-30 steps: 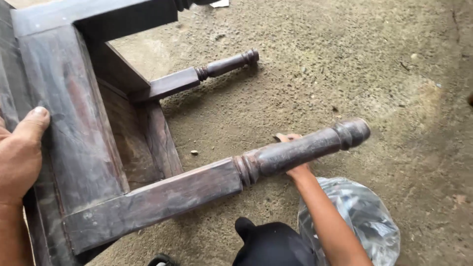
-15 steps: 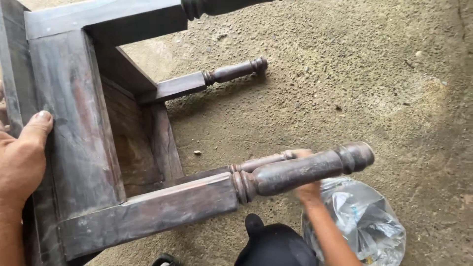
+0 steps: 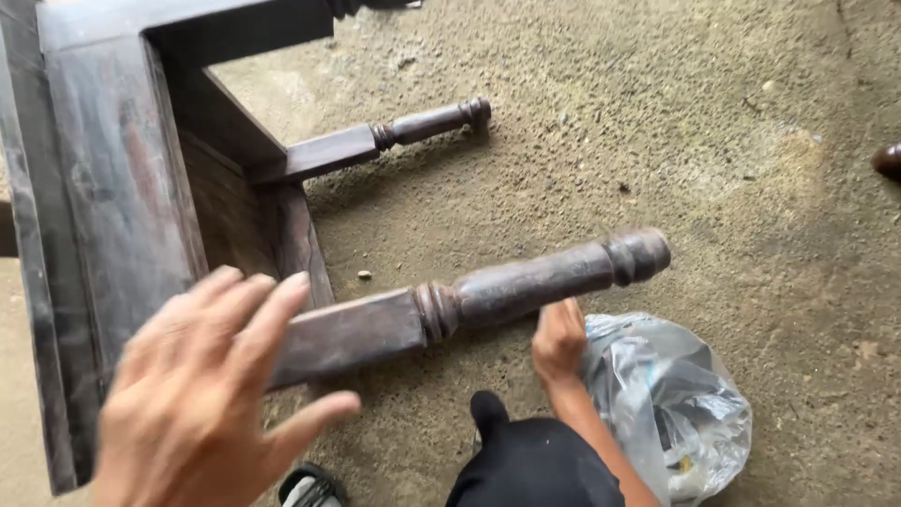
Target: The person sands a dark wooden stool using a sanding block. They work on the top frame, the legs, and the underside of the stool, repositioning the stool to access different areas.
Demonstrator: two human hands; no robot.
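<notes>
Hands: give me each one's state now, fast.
Left hand: open, fingers spread, holding nothing.
Right hand: under the table leg; grip cannot be told.

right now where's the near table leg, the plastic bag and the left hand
near table leg [image 3: 549, 279], head view, on its rounded turned part
plastic bag [image 3: 671, 399], head view, on its crinkled middle
left hand [image 3: 202, 394], head view, on its back
</notes>
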